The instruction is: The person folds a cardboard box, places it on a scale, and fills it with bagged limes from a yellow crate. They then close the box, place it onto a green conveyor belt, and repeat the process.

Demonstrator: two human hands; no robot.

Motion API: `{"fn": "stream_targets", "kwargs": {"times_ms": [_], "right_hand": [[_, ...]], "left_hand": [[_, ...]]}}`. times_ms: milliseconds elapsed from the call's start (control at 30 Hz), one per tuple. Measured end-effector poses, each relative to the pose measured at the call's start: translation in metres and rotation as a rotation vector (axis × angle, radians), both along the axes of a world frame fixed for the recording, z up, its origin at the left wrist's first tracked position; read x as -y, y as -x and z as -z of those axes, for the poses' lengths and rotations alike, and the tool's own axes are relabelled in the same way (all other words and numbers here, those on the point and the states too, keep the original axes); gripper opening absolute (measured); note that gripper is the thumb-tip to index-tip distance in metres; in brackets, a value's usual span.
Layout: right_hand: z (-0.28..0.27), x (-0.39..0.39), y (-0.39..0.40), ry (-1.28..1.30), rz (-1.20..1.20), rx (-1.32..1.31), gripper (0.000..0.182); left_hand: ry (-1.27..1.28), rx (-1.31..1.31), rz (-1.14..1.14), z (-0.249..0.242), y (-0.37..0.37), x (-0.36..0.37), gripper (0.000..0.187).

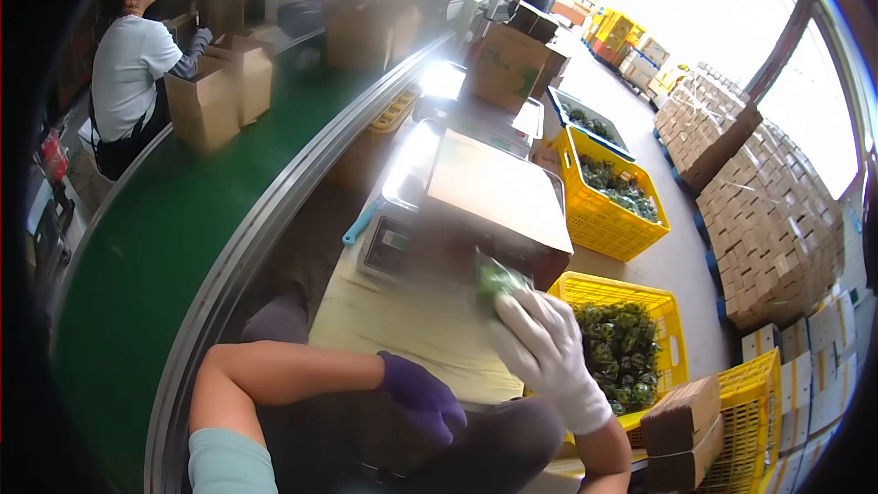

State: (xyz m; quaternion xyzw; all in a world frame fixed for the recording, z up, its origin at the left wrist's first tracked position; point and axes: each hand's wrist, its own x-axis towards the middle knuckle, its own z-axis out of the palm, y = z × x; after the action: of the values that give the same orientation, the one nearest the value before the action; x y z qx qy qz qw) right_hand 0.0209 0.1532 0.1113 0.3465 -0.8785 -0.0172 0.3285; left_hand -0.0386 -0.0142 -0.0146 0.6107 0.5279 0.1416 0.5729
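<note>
My right hand (540, 338), in a white glove, is closed on a small clear bag of green vegetables (501, 280), blurred by motion. It is at the near side of an open cardboard box (498, 187) that sits on a scale (389, 245). My left hand (422, 395), in a purple glove, hangs low over my lap beside the pale yellow tabletop (366, 311); its fingers are bent and I cannot make out anything in them. A yellow crate (675, 334) of dark green vegetables (617, 348) stands to the right of my right hand.
A green conveyor (146, 247) with a metal rail (265, 206) runs along the left. A seated person (133, 64) works at cardboard boxes (206, 105) across it. Another yellow crate (608, 229), folded cardboard (681, 421) and stacked cartons (759, 210) stand on the right.
</note>
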Motion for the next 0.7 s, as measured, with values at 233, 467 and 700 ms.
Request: {"fn": "stream_targets", "kwargs": {"times_ms": [233,467,700], "right_hand": [[0.052,0.001,0.020,-0.002,0.289,0.099,0.032],[0.043,-0.051,-0.016,0.253,0.457,0.070,0.031],[0.042,-0.070,-0.009,0.519,0.519,0.030,0.026]], "left_hand": [[-0.109,-0.112,0.032,-0.020,-0.002,0.018,0.048],[0.000,-0.005,0.080,-0.021,0.002,0.015,0.069],[-0.053,-0.071,-0.011,-0.017,-0.004,0.017,0.052]]}}
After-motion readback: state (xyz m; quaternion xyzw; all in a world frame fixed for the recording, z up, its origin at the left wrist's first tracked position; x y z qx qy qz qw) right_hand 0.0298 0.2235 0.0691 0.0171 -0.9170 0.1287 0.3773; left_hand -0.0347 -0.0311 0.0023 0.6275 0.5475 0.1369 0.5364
